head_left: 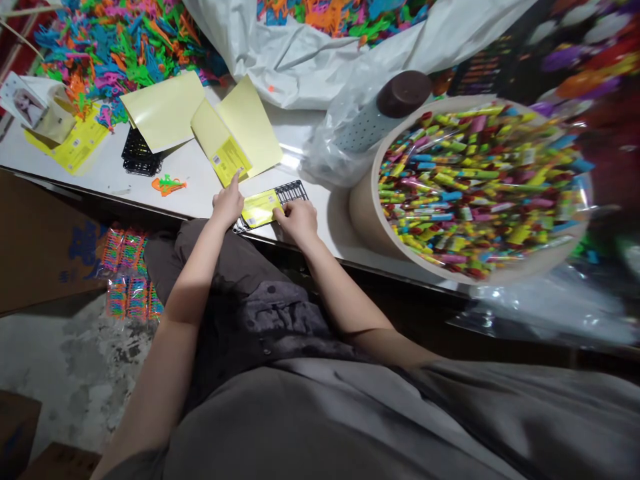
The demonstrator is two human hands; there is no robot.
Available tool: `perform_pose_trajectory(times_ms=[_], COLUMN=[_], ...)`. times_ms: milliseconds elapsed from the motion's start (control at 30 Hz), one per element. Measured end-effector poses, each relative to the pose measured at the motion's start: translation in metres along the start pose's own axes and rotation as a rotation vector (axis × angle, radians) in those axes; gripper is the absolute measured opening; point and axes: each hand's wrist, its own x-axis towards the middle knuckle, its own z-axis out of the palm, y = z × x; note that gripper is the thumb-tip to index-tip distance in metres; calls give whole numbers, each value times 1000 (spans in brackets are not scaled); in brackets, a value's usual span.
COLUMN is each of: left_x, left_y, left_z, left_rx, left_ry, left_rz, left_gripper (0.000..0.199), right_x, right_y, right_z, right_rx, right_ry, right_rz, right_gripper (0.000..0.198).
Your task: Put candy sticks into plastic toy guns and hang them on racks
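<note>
A small yellow printed label (pixel 260 209) lies on a black plastic grid tray (pixel 293 192) at the near edge of the white table (pixel 195 170). My right hand (pixel 299 220) pinches the label's right end. At the label's left end rests my left hand (pixel 227 202), with its index finger stretched up onto a pale yellow backing sheet (pixel 225 143) that carries another label.
More yellow sheets (pixel 165 110) and a second black tray (pixel 140 157) lie further back. A large round tub (pixel 480 183) of colourful wrapped pieces stands at the right, a brown-capped bottle (pixel 380 113) behind it. Colourful plastic pieces (pixel 120 47) are heaped at the far side. An orange-green toy (pixel 169 184) lies loose.
</note>
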Motion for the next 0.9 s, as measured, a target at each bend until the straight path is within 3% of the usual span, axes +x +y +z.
perform_pose_trajectory(times_ms=[333, 467, 567, 700, 767, 900], left_x=[1, -8, -15, -19, -21, -27], left_y=[-6, 0, 6, 8, 5, -7], left_z=[9, 7, 7, 11, 11, 4], left_rx=[18, 124, 202, 302, 351, 406], left_ry=[73, 153, 202, -42, -158, -308], left_rz=[45, 33, 175, 523, 543, 448], left_gripper=[65, 61, 52, 50, 52, 62], right_x=[-3, -4, -3, -3, -4, -1], right_y=[-2, -8, -12, -16, -16, -15], right_z=[10, 11, 9, 6, 6, 6], right_rx=[-117, -205, -240, -234, -221, -171], right_ry=[71, 64, 30, 10, -1, 0], right_rz=[-45, -78, -95, -116, -114, -97], right_gripper=[23, 25, 27, 30, 29, 25])
